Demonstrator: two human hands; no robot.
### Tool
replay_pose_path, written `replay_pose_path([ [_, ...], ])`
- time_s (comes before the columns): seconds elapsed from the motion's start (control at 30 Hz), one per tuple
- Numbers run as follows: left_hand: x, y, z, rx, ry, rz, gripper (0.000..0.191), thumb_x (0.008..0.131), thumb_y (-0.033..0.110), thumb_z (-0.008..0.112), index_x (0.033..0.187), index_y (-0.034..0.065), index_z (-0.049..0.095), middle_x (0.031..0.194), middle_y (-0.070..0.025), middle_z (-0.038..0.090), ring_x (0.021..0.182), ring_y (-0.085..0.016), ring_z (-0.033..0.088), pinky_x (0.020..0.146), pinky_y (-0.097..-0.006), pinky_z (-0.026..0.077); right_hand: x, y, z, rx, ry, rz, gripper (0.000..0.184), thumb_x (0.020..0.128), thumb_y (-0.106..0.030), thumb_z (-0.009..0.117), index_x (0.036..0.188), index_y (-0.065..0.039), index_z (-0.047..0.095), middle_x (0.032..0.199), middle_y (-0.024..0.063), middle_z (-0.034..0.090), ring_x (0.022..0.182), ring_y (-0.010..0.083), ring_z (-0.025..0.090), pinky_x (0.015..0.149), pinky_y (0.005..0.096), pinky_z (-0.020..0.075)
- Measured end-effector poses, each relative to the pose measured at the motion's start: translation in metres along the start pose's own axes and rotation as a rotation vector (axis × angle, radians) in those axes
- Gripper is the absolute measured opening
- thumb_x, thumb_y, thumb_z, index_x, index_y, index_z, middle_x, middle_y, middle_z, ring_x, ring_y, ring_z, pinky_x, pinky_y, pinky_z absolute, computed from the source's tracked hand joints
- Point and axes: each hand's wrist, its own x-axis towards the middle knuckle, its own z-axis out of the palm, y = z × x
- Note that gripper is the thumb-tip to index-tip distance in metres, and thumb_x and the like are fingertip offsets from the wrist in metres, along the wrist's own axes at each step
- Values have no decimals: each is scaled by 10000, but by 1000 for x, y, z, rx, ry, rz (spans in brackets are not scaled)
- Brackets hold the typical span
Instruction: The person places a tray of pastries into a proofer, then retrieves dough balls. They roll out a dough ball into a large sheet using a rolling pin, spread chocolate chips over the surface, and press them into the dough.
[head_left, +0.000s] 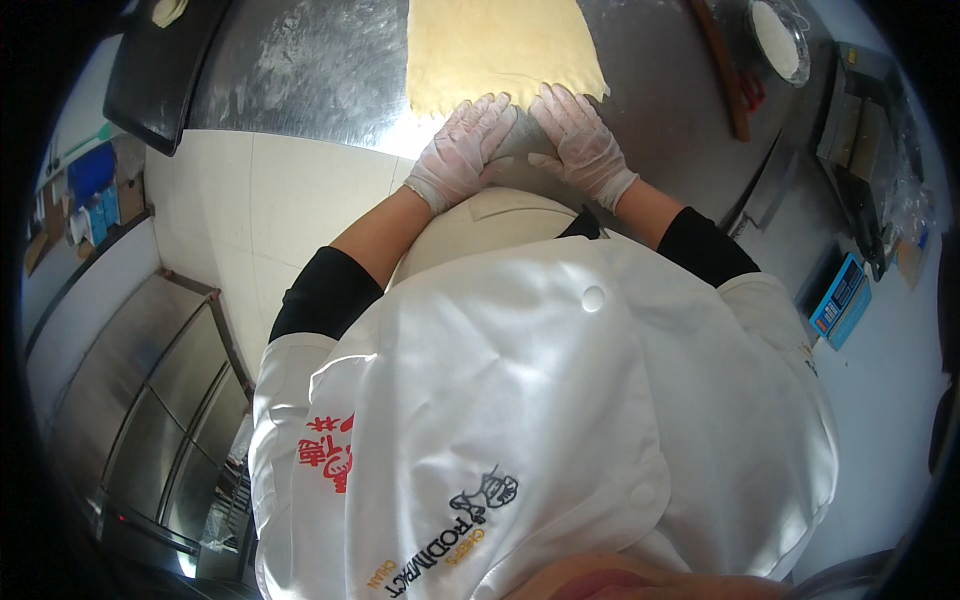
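A sheet of pale yellow dough lies flat on the stainless steel worktop, running out of view at the top. Both hands wear thin clear gloves, palms down. The fingertips of my left hand rest at the near edge of the sheet, left of its middle. My right hand touches that same edge nearer its right corner. Each thumb is spread away from the fingers, towards the other hand. Neither hand grips the dough.
A black tray with a pale piece on it stands at upper left. On the right are a brown wooden stick, red-handled scissors, a bowl of white powder, a dark metal appliance and a blue scale.
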Motion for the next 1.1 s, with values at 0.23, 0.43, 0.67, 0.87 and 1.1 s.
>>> replay_pose_path([
  [0.23, -5, -3, -4, -111, -42, 6, 840, 925, 349, 735, 1625, 97, 346, 1668, -191, 346, 1536, -388, 353, 1269, -509, 287, -23, -9, 1, -61, -44, -14, 842, 924, -534, 675, 1573, -63, 420, 1618, 140, 426, 1535, 286, 345, 1279, 466, 213],
  [0.43, -13, -43, -42, -120, 501, -155, 724, 975, 204, 694, 1622, 121, 379, 1648, -188, 405, 1540, -391, 355, 1277, -464, 311, -20, 20, -40, 29, 98, 15, 646, 969, -402, 661, 1522, -103, 515, 1577, 122, 503, 1498, 310, 404, 1250, 501, 261],
  [0.67, 35, -135, -59, -319, 637, -578, 536, 1014, 142, 638, 1521, 19, 517, 1539, -200, 553, 1454, -340, 497, 1222, -401, 375, 94, 115, -50, 79, 332, 289, 435, 988, -325, 660, 1375, -126, 661, 1359, 119, 673, 1289, 331, 589, 1084, 476, 466],
  [0.87, 40, -131, -47, -109, 584, -430, 555, 1022, 218, 674, 1528, 48, 520, 1543, -214, 543, 1427, -387, 515, 1197, -400, 402, 98, 60, -31, 138, 177, -130, 158, 943, -277, 689, 1054, -179, 742, 947, 31, 704, 925, 262, 649, 829, 385, 539],
  [1.1, 9, -110, -21, 163, 369, -474, 652, 1041, 453, 580, 1599, 143, 445, 1647, -160, 430, 1511, -386, 398, 1243, -555, 268, 58, 0, 10, 140, 155, -144, 113, 880, -314, 721, 935, -221, 687, 843, -13, 622, 801, 195, 621, 666, 379, 502],
])
